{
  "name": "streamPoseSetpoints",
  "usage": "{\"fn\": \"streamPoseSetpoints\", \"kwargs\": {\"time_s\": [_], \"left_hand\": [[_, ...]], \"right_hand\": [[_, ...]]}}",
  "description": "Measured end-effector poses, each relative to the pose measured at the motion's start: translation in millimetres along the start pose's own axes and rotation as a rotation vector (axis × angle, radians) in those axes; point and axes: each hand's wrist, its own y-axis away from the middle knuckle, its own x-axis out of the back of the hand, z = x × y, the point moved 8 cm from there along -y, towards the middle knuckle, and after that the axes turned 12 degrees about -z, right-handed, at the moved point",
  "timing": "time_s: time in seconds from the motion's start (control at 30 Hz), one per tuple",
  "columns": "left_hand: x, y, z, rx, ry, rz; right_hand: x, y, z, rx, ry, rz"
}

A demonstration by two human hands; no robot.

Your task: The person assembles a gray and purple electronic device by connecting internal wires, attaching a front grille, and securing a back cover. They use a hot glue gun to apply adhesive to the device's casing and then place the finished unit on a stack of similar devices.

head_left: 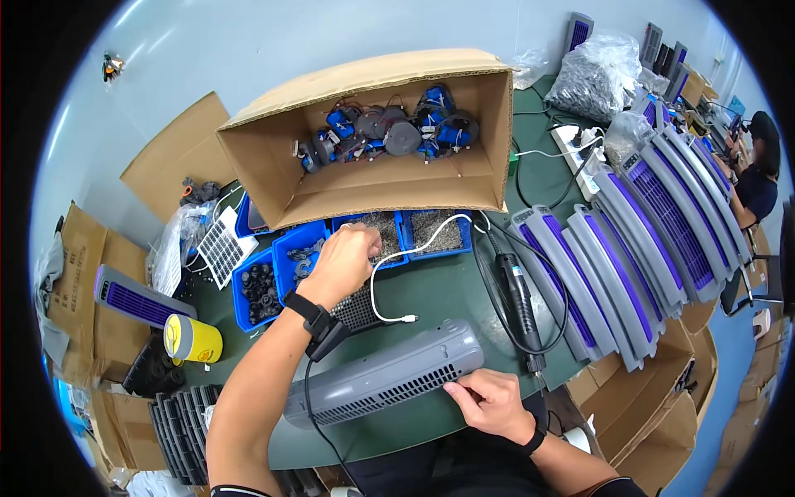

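My left hand [341, 258] reaches over the blue bins, its curled fingers at the edge of a bin of small screws [383, 228]. Its fingertips are partly hidden, so what they hold does not show. A long grey plastic housing [389, 373] with a row of slots lies across the table in front of me. My right hand [490, 403] is closed at the housing's right end, thumb against the slotted edge. A black electric screwdriver [519, 311] stands right of the housing, among looped cables. A white cable [373, 286] trails between the bins and the housing.
An open cardboard box [290, 195] of motors and blue-wrapped parts stands behind the bins. Purple-and-grey housings [613, 257] crowd the right. A blue bin [255, 294] holds black parts; a yellow canister [192, 338] stands left. Another person [755, 170] sits far right.
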Motion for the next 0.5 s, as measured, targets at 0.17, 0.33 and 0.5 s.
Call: {"fn": "streamPoseSetpoints", "kwargs": {"time_s": [0.17, 0.33, 0.5], "left_hand": [[1, 2, 5, -0.008, 0.003, -0.024], [-2, 7, 3, -0.022, -0.018, -0.007], [13, 10, 17, -0.100, -0.013, 0.130]], "right_hand": [[1, 0, -2, 0.008, 0.029, 0.003], [0, 1, -2, 0.008, 0.047, 0.001], [1, 0, -4, 0.019, 0.041, 0.016]]}}
